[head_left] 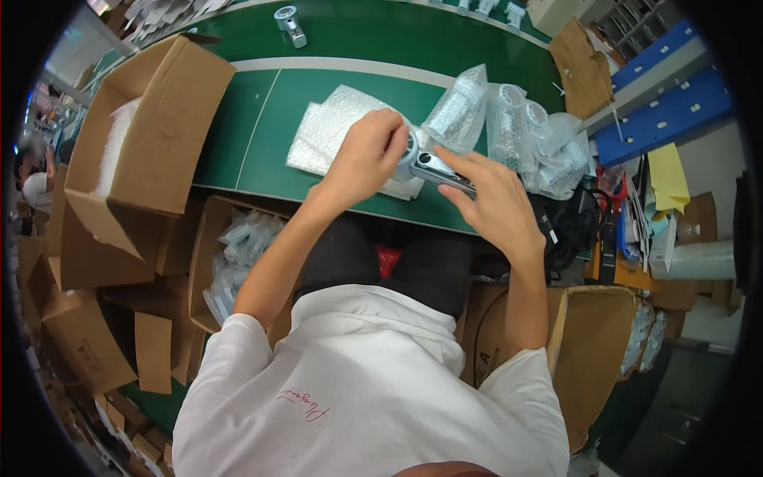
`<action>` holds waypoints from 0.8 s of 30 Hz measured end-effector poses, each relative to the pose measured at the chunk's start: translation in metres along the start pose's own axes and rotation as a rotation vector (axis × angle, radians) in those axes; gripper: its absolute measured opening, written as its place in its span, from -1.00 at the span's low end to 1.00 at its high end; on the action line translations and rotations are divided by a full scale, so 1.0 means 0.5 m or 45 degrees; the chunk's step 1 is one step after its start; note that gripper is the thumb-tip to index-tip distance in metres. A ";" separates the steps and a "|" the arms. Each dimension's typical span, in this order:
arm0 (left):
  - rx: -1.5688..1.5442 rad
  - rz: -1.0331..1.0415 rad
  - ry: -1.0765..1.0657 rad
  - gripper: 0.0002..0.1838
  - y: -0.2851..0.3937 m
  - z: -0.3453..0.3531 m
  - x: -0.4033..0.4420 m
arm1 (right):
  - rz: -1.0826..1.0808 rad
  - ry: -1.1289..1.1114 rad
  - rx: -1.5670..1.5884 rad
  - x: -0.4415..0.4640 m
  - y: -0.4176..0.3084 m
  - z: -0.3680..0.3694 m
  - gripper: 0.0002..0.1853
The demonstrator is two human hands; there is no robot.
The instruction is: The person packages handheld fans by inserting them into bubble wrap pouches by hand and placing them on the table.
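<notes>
Between my hands, above the near part of the bench, is a silver and pale-blue device with a round ring-like head, a dark round spot and a long handle. My left hand is closed at its round head, with the fingertips partly hidden. My right hand grips the handle, thumb on one side and fingers on the other. Under my left hand lie white bubble-wrap pouches. Just beyond the device rests a bubble-wrapped item.
More wrapped items lie to the right, near black cables. A similar device stands farther back on the green bench. An open cardboard box is on the left; another box stands at lower right.
</notes>
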State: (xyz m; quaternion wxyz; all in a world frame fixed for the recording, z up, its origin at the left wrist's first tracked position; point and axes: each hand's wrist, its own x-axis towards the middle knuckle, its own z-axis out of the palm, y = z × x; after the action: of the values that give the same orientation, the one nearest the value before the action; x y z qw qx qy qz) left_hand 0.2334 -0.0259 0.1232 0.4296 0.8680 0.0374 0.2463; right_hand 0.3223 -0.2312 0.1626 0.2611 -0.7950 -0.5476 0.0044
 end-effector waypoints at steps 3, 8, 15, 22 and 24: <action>0.131 0.201 0.033 -0.91 0.058 0.032 0.000 | 0.088 -0.004 -0.105 -0.001 -0.037 -0.045 -0.51; 0.142 0.328 0.135 -0.91 0.101 0.048 -0.039 | 0.315 0.121 0.072 -0.015 -0.041 -0.049 -0.51; -0.052 0.296 0.119 -0.91 0.125 0.164 -0.161 | 0.881 0.627 1.739 -0.111 -0.029 0.048 -0.46; -0.332 0.271 0.268 -0.91 0.176 0.077 -0.099 | 0.435 0.253 2.721 -0.133 -0.072 0.035 -0.26; -0.454 0.351 0.235 -0.91 0.201 0.044 -0.067 | 0.436 0.269 2.025 -0.110 -0.096 -0.003 -0.16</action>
State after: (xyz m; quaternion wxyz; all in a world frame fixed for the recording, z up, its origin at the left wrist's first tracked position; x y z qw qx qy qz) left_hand 0.1997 -0.1146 0.1757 0.5329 0.7492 -0.0864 0.3837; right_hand 0.2589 -0.2670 0.1689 0.7926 -0.4411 -0.2242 0.3562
